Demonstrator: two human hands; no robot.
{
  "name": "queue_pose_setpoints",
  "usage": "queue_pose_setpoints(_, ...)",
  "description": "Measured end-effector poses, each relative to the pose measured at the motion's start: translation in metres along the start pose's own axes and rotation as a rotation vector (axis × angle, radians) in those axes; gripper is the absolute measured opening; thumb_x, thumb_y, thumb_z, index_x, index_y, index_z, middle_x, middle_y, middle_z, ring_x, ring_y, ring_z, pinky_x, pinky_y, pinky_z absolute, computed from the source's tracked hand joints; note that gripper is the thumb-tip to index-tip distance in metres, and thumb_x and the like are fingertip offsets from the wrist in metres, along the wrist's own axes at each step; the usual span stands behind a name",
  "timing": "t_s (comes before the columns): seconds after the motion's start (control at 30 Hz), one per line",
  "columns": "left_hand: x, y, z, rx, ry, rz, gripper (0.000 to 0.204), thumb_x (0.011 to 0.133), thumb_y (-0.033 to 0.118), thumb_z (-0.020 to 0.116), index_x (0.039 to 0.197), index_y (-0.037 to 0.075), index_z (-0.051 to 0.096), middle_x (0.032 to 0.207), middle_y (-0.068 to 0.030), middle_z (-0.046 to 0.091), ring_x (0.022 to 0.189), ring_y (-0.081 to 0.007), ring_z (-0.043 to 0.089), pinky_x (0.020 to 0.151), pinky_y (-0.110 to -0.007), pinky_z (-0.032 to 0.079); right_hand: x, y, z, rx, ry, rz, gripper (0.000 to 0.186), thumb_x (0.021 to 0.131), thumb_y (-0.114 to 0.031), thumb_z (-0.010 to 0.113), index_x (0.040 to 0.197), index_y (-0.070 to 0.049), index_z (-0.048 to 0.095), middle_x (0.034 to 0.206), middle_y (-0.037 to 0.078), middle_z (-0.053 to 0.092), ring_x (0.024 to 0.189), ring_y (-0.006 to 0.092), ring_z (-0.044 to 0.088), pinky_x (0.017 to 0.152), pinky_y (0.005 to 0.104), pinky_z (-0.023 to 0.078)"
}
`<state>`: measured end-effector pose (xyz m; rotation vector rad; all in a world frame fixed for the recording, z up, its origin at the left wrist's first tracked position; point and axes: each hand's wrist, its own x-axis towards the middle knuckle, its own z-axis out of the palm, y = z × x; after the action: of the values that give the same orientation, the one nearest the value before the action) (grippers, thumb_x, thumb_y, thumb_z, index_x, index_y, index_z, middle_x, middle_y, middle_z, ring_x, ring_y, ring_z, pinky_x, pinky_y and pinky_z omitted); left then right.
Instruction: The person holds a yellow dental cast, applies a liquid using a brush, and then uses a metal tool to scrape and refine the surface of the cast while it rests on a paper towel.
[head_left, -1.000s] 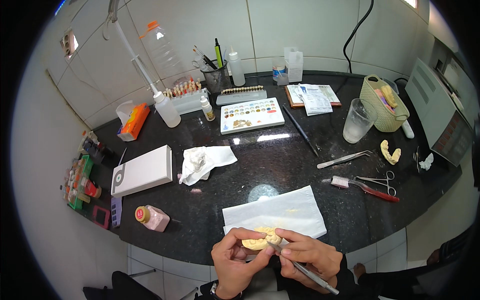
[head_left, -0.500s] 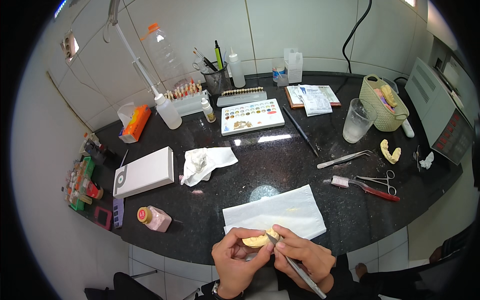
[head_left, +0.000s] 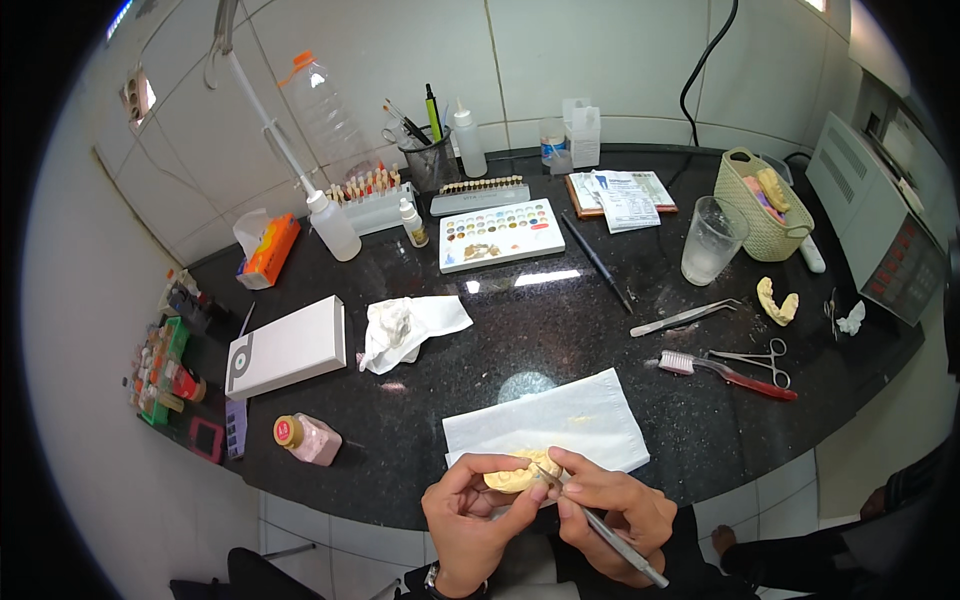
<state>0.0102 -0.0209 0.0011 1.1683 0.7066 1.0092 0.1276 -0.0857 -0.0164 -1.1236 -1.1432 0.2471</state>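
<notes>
At the near edge of the black counter [head_left: 410, 440], my left hand [head_left: 470, 530] is closed on a cream-yellow dental cast [head_left: 515, 477]. My right hand [head_left: 620, 515] grips a metal carving instrument [head_left: 625, 550] like a pen, its tip on the cast beside my left thumb. A right fingertip also touches the cast. Beneath and behind the cast lies a folded white paper sheet [head_left: 545, 410].
Behind are a crumpled cloth [head_left: 405, 330], white box [head_left: 285, 345] and paint palette [head_left: 500, 235]. At right lie tweezers [head_left: 680, 316], brush [head_left: 730, 378], forceps [head_left: 760, 362], another cast [head_left: 778, 305], glass [head_left: 712, 240] and basket [head_left: 760, 230]. A pink powder jar [head_left: 312, 442] stands left.
My hands and the cast have risen slightly in the picture. The instrument's handle has shifted left, then back right, with its tip staying at the cast.
</notes>
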Motion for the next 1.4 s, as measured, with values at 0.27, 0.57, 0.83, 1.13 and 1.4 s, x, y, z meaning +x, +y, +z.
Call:
queue_pose_setpoints(0.27, 0.0015, 0.0007, -0.0031, 0.059, -0.045, -0.034, 0.028, 0.076, -0.01, 0.067, 0.102, -0.012, 0.058, 0.096, -0.0209, 0.065, 0.089, -0.0213, 0.066, 0.08, -0.028, 0.056, -0.0008, 0.0024, -0.0045, 0.031, -0.047, 0.003, 0.01, 0.077, 0.002, 0.066, 0.086, 0.005, 0.062, 0.076, 0.016, 0.066, 0.072, 0.0209, 0.068, 0.086, 0.052, 0.052)
queue_pose_setpoints(0.57, -0.001, 0.0006, -0.0018, 0.073, 0.018, -0.02, 0.026, 0.073, -0.01, 0.068, 0.096, -0.01, 0.058, 0.094, -0.0174, 0.063, 0.087, -0.0187, 0.065, 0.076, -0.026, 0.055, 0.0025, -0.0016, 0.0012, -0.136, -0.057, -0.08, 0.014, 0.074, 0.004, 0.069, 0.087, 0.005, 0.062, 0.077, 0.019, 0.067, 0.078, 0.0289, 0.069, 0.077, 0.0421, 0.057)
queue_pose_setpoints(0.83, -0.0009, -0.0027, -0.002, 0.119, -0.024, 0.011, 0.026, 0.075, -0.01, 0.068, 0.1, -0.012, 0.059, 0.096, -0.0198, 0.064, 0.091, -0.0206, 0.065, 0.081, -0.028, 0.055, 0.0028, -0.0014, 0.0005, -0.161, -0.047, -0.074, 0.018, 0.073, 0.005, 0.069, 0.089, 0.005, 0.061, 0.08, 0.019, 0.067, 0.082, 0.0301, 0.069, 0.076, 0.0388, 0.057)
queue_pose_setpoints(1.13, -0.0003, 0.0013, 0.0002, 0.035, 0.0, -0.06, 0.026, 0.073, -0.011, 0.068, 0.097, -0.009, 0.057, 0.094, -0.0172, 0.063, 0.086, -0.0182, 0.065, 0.077, -0.026, 0.055, -0.0036, 0.0038, -0.0037, 0.028, -0.034, -0.013, 0.012, 0.076, 0.004, 0.067, 0.087, 0.005, 0.061, 0.077, 0.017, 0.066, 0.073, 0.0221, 0.068, 0.083, 0.0503, 0.054)
queue_pose_setpoints(1.4, -0.0014, -0.003, 0.0009, 0.116, 0.031, 0.006, 0.025, 0.073, -0.01, 0.068, 0.095, -0.008, 0.058, 0.095, -0.0162, 0.063, 0.087, -0.0178, 0.064, 0.076, -0.025, 0.054, 0.0028, 0.0002, 0.0017, -0.202, -0.054, -0.133, 0.021, 0.07, 0.006, 0.072, 0.089, 0.004, 0.061, 0.082, 0.019, 0.067, 0.086, 0.033, 0.068, 0.068, 0.0307, 0.057)
